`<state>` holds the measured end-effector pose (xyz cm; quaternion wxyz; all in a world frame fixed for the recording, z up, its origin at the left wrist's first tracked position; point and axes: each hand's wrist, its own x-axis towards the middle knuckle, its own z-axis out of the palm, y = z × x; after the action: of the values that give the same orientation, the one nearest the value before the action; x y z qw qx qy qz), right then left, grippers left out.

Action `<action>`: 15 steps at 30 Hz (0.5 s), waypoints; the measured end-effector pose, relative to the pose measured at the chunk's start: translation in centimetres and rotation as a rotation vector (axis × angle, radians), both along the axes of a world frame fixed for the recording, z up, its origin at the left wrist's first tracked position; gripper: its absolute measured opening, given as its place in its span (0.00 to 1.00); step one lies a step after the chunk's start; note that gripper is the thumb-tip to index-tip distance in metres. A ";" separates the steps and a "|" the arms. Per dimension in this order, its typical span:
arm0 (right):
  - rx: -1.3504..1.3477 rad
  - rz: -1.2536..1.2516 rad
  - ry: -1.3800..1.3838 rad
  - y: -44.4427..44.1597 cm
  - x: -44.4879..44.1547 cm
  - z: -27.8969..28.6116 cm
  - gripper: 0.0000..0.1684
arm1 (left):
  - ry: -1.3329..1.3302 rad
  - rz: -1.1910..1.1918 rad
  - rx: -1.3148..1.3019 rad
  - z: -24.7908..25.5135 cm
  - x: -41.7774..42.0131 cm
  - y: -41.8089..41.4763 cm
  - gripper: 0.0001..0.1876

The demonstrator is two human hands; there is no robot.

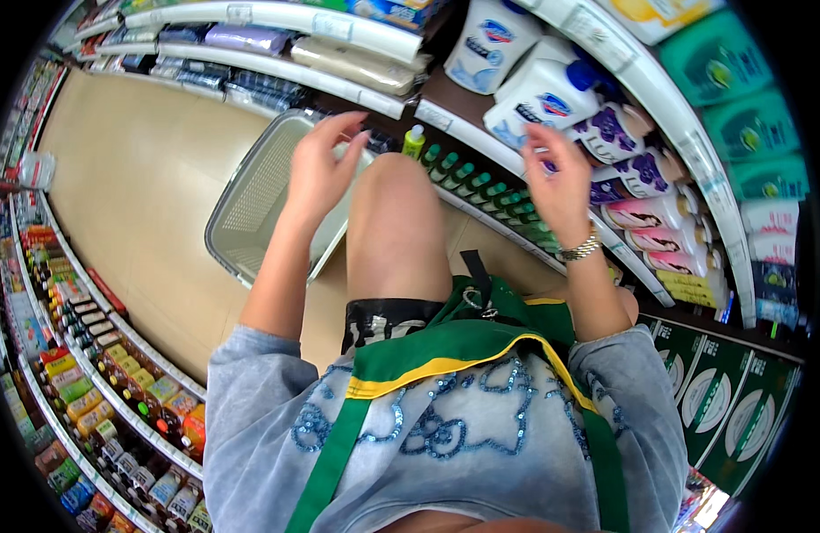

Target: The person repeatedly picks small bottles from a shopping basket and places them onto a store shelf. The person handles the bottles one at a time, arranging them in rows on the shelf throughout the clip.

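Note:
My left hand hovers over a grey plastic basket on the floor, its thumb and fingers apart and nothing between them. The basket's visible inside holds nothing; my forearm and knee hide part of it. My right hand, with a metal-band watch on the wrist, is at the shelf, fingers spread and slightly blurred. Its fingertips overlap the lower part of a tilted white Safeguard pump bottle with a blue top; whether they touch it, I cannot tell. Another white Safeguard bottle stands beside it.
Purple-and-white Lux bottles and pink-and-white bottles line the shelf to the right. Below, a yellow-green bottle stands beside several green-capped bottles. Green cartons are at the right; drink shelves run along the left.

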<state>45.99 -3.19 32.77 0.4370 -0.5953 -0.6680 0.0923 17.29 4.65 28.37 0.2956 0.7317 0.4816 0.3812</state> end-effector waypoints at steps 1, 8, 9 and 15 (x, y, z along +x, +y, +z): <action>0.015 -0.088 -0.057 -0.4 1.7 1.2 0.18 | -0.132 -0.108 0.026 1.1 2.5 0.7 0.17; -0.045 -0.341 -0.394 -0.1 5.9 4.0 0.29 | -0.053 -0.353 0.207 6.1 17.7 5.8 0.39; -0.084 -0.336 -0.403 0.4 5.8 3.9 0.32 | -0.009 -0.331 0.268 5.9 18.8 6.8 0.39; -0.036 -0.344 -0.402 2.4 5.6 2.6 0.34 | 0.164 -0.537 0.171 6.8 21.8 8.1 0.37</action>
<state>51.59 -0.82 35.41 0.2943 -0.7140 -0.6287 -0.0914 39.04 12.77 35.15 0.2834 0.8836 0.2591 0.2681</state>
